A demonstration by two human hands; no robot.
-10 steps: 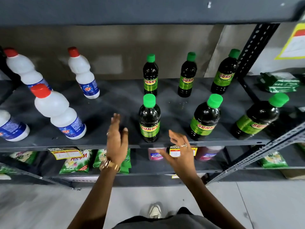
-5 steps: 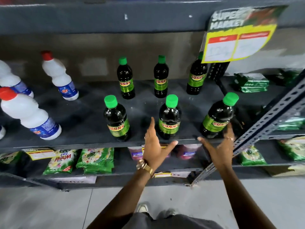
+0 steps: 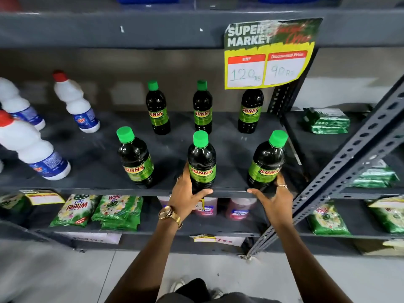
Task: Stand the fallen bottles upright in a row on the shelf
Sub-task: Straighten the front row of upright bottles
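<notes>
Dark green-capped "Sunny" bottles stand upright on the grey shelf [image 3: 91,154] in two rows of three. The back row holds a left bottle [image 3: 157,110], a middle bottle [image 3: 202,110] and a right bottle [image 3: 250,110]. In front stand the front left bottle [image 3: 136,159], the front middle bottle [image 3: 202,159] and the front right bottle [image 3: 267,161]. My left hand [image 3: 185,199] wraps the base of the front middle bottle, thumb under it. My right hand [image 3: 274,201] cups the base of the front right bottle from its right side.
White red-capped bottles [image 3: 75,103] [image 3: 32,149] stand at the shelf's left. A yellow price sign [image 3: 269,55] hangs from the shelf above, over the back right bottle. A slanted perforated post [image 3: 349,158] runs right of my right hand. Green packets [image 3: 325,121] lie beyond it; detergent packs [image 3: 118,211] are below.
My view has shifted right and closer. Both hands moved forward from open in front of the shelf edge onto the bases of the front middle and front right bottles.
</notes>
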